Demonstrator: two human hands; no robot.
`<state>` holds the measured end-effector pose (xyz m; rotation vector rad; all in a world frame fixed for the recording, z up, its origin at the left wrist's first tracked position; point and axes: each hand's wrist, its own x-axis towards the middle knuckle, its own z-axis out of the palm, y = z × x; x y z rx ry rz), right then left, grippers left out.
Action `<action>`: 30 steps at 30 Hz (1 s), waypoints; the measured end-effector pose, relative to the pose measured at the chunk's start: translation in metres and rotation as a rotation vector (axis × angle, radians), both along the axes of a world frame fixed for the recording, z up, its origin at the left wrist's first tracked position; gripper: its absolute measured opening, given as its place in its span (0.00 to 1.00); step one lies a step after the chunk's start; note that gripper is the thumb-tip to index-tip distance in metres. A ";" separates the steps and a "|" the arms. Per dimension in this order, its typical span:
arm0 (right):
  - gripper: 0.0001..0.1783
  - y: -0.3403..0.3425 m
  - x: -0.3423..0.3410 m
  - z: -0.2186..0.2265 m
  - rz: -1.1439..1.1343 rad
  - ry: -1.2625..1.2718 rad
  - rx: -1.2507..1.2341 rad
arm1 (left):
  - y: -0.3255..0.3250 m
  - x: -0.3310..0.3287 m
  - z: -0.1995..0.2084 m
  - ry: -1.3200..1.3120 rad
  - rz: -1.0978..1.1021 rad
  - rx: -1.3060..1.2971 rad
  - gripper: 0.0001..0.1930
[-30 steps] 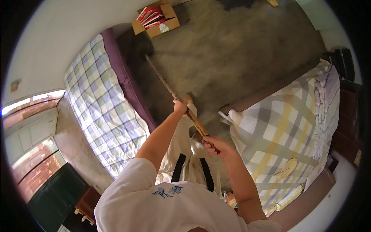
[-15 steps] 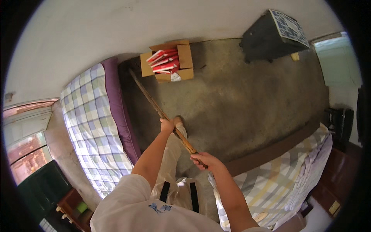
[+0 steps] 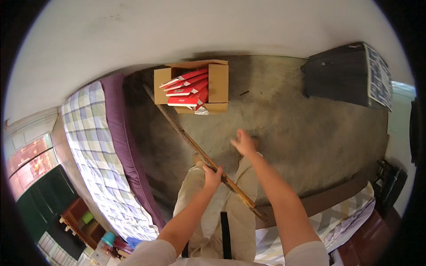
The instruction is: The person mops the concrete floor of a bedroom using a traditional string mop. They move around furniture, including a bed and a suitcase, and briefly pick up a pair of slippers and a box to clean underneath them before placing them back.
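Observation:
A long wooden stick (image 3: 190, 141) slants across the view, from beside the cardboard box at the far left to its near end over my right trouser leg. My left hand (image 3: 213, 176) is closed around it, below its middle. Away from the stick, to its right, my right hand (image 3: 244, 142) reaches forward over the floor with nothing seen in it. Its fingers are apart, slightly blurred. Past the stick's far part stands the open cardboard box (image 3: 218, 84), holding several red and white flat packages (image 3: 188, 86).
At left lies a bed with a checked sheet (image 3: 91, 128) and purple side (image 3: 122, 133). Another bed with a patterned sheet (image 3: 341, 213) is at lower right. A dark grey case (image 3: 337, 73) stands by the far wall. A small dark scrap (image 3: 244, 93) lies on the concrete floor (image 3: 284, 115).
My right hand has let go of the stick and moved forward. My left hand still grips it, now nearer my body. The view has shifted, showing the box lower in the picture.

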<state>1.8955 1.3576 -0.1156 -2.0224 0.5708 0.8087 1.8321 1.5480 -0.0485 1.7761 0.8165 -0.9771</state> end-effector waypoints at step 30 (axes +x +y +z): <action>0.25 -0.352 -0.106 -0.181 -1.525 -0.155 0.236 | -0.073 0.007 -0.027 -0.085 0.128 0.085 0.21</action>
